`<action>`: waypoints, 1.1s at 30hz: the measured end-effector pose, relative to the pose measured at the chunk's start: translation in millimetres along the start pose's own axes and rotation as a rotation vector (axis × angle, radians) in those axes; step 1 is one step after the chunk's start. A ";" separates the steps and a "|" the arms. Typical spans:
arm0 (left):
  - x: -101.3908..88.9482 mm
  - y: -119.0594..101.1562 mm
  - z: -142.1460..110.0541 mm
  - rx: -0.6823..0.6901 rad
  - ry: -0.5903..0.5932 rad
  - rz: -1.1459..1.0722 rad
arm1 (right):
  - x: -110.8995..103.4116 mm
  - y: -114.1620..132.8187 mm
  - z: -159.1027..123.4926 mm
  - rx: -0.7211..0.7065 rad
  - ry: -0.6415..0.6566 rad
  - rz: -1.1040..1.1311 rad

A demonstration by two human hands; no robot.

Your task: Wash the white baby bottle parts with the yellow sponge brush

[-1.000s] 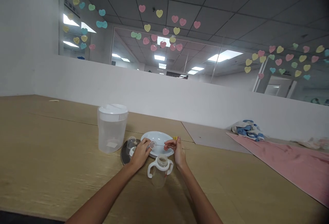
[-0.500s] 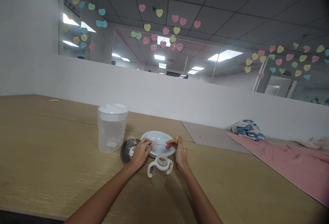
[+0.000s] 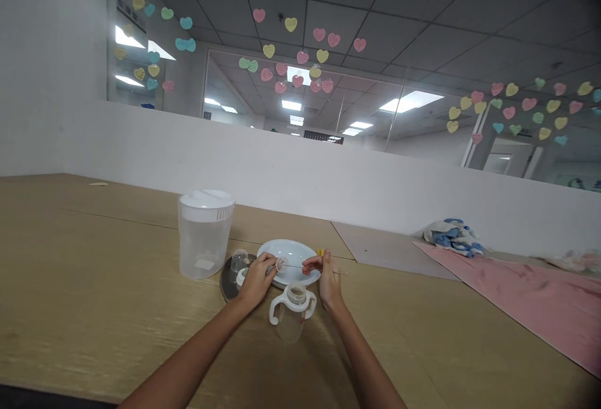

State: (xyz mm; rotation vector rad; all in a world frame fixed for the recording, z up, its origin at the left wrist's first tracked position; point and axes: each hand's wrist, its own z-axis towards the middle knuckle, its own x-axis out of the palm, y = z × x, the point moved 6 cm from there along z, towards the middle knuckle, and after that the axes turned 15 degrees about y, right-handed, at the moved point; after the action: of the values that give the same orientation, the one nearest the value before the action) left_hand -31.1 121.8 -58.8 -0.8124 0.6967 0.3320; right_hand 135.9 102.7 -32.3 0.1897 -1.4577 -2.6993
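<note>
Well, the left hand (image 3: 256,282) and right hand (image 3: 327,280) each pinch narrowly on a thin pale strand (image 3: 300,265) threaded through a small clear round disc (image 3: 282,264), between the hands and above a shallow white plate (image 3: 288,249). It looks light and easily bent, so it is probably best held close to the disc.

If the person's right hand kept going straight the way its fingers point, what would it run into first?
Probably the small round clear piece that the left hand holds, along the thin rod that the right hand pinches; depth is hard to judge.
</note>
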 end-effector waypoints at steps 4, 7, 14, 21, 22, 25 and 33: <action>1.1 1.0 0.7 0.009 -0.005 0.004 | -1.2 -1.6 0.1 -0.005 -0.005 0.004; 1.0 0.6 0.2 0.007 -0.004 0.010 | -1.7 -1.5 0.2 -0.007 -0.010 0.002; 0.6 0.5 0.2 0.006 -0.003 0.023 | 0.2 2.9 -0.4 -0.009 -0.004 0.002; 1.1 0.8 0.6 0.003 0.004 0.029 | 1.7 1.5 -0.5 -0.010 0.031 -0.013; 0.9 0.4 0.5 0.003 0.005 0.030 | 1.5 1.3 -0.5 -0.014 0.031 -0.017; 0.2 -1.0 0.2 0.006 0.008 0.031 | 2.3 1.3 -0.3 -0.018 0.041 -0.032; 2.0 3.4 0.8 0.005 0.002 0.018 | 11.2 -2.7 1.3 0.033 0.153 -0.030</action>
State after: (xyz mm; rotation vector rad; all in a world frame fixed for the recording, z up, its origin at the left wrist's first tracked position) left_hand -31.1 124.7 -61.7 -0.8023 0.7072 0.3461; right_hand 124.7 103.9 -34.7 0.4130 -1.4664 -2.6184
